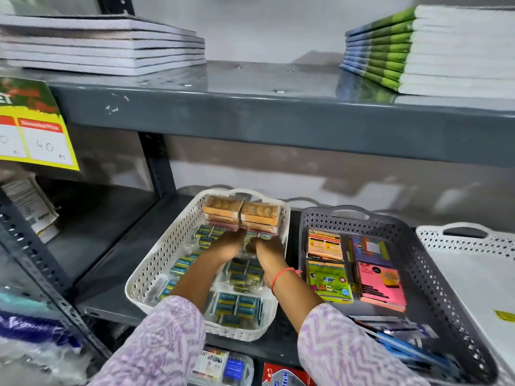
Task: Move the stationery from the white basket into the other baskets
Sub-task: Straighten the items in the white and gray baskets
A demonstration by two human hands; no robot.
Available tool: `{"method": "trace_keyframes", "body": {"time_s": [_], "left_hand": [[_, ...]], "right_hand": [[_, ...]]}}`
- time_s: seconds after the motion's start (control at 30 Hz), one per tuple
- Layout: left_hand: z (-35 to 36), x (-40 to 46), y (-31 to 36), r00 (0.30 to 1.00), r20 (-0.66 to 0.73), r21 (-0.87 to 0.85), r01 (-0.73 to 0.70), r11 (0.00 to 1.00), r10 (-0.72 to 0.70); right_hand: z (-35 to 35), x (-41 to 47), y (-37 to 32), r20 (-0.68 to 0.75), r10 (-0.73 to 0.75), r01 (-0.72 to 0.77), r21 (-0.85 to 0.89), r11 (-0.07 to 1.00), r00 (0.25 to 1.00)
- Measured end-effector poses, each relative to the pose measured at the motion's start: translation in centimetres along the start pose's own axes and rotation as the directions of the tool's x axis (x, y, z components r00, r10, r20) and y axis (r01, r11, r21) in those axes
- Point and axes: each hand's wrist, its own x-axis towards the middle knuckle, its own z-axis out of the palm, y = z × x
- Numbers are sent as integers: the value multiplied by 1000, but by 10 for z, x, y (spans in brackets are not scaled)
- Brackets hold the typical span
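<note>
Reaching into the white basket (156, 263) with both hands, the person has barely dented the job — it is crowded with stationery. Wrapped bundles of small blue boxes (237, 305) fill its floor from the near edge to the middle, and a banded block of orange packs (242, 214) sits against its far wall, under the handle. The left hand (227, 242) and right hand (269, 246) meet at the foot of that block, backs toward the camera. Their fingers curl down and away out of view, so I cannot tell whether they grip the block, a bundle beneath it, or nothing yet.

The grey basket (451, 277), just to the right on the same shelf (117, 263), already holds sticky-note pads (328, 280) toward its far and middle part and a pile of pens (412, 346) at its near edge. Whether any of these came from the white one cannot be judged. A second white basket (468, 238) at the shelf's right end is cut off by the frame, and a pale sheet seems to cover it.

By my reading, nearly everything is left to move.

Hard to make out: the print on the boxes is blurred, the packs lower down are half hidden by the forearms, and the left side of the shelf is smeared. Notebooks (103, 48) on the shelf above play no part
</note>
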Motion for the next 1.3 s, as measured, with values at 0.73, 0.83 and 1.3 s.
{"method": "trace_keyframes", "body": {"time_s": [0.73, 0.83, 1.3], "left_hand": [[2, 39, -13, 999, -15, 93, 30, 995, -28], [1, 35, -13, 1000, -5, 169, 24, 985, -24], [73, -31, 63, 957, -52, -404, -283, 870, 286]], "right_hand": [[8, 4, 6, -10, 36, -37, -148, 988, 999], [5, 6, 9, 47, 99, -95, -86, 992, 994], [-115, -11, -20, -259, -119, 152, 111, 982, 958]]}}
